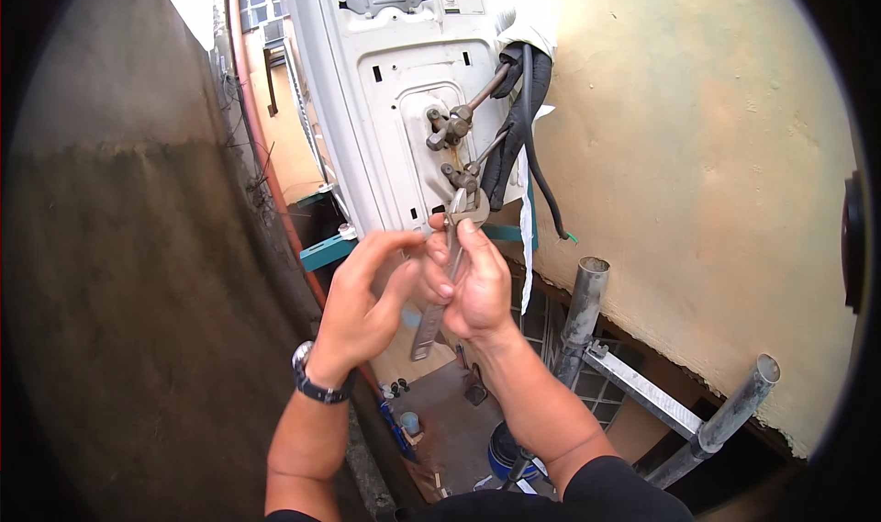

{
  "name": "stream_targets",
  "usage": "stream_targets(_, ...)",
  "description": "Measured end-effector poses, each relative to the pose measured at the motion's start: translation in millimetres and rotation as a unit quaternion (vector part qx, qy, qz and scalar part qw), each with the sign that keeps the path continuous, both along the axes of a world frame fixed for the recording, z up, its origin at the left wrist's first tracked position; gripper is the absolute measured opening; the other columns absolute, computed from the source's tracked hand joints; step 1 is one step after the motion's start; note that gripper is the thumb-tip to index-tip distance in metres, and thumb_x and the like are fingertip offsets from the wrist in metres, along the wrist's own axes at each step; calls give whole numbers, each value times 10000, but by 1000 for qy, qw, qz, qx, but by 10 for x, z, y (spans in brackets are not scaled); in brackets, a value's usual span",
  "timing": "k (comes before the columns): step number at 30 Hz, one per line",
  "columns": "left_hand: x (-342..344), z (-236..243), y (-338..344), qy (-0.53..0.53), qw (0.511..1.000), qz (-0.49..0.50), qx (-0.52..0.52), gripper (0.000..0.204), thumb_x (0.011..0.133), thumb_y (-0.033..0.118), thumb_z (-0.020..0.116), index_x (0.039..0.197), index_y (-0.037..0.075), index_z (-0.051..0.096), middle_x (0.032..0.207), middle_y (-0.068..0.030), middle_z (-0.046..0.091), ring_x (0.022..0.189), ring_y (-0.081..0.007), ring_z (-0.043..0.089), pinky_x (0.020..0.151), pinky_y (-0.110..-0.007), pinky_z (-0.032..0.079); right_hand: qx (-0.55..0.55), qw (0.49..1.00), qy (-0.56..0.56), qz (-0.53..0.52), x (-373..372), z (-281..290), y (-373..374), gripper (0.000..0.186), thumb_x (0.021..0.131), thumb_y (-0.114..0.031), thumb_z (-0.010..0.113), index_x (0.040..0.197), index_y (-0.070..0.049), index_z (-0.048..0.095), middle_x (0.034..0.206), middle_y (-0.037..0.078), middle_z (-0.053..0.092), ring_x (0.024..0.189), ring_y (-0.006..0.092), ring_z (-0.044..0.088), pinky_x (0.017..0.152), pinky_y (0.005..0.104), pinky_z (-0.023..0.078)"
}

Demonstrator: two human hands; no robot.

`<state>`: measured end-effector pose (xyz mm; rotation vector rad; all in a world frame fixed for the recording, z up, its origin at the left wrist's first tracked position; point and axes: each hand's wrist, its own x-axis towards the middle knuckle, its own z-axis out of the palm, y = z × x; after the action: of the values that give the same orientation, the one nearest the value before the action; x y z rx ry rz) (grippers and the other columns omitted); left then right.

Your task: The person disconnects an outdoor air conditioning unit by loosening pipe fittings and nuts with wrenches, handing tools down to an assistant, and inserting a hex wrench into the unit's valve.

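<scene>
- Head view: a metal wrench (429, 333) slants in front of the outdoor unit (384, 136), its head just below the lower valve (459, 177); whether its jaws touch the fitting, I cannot tell.
- Its handle hangs down toward the person, probably because that leaves the head free to face the fitting.
- The right hand (482, 283) is closed around the wrench, thumb up beside the head, seemingly to steady it there.
- The left hand (369, 288) is partly open and slightly blurred, fingertips close to the right hand's fingers; it appears to hold nothing, though contact is unclear.
- A teal bracket (325, 252) shows at the unit's lower end, presumably bearing its weight.
</scene>
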<state>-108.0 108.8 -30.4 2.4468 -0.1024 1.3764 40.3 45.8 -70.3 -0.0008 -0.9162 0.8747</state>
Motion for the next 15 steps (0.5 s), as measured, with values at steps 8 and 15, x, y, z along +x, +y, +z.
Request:
stream_targets(8, -285, -72, -227, 58, 993, 80, -61, 542, 993, 171, 724, 1452, -17, 506, 1166, -108, 665, 882, -141, 630, 811, -301, 535, 70, 988, 137, -6, -451, 192, 211, 349, 1097, -258, 357, 1304, -15, 498, 872, 54, 506, 565, 139, 431, 506, 324, 378)
stream_targets(15, -256, 198, -80, 47, 990, 123, 52, 489, 943, 67, 736, 1390, -8, 552, 1182, -159, 673, 934, -199, 695, 825, -345, 566, 111, 972, 205, -22, -553, 322, 389, 374, 1084, -308, 356, 1302, -37, 493, 854, 29, 488, 569, 130, 417, 509, 310, 355)
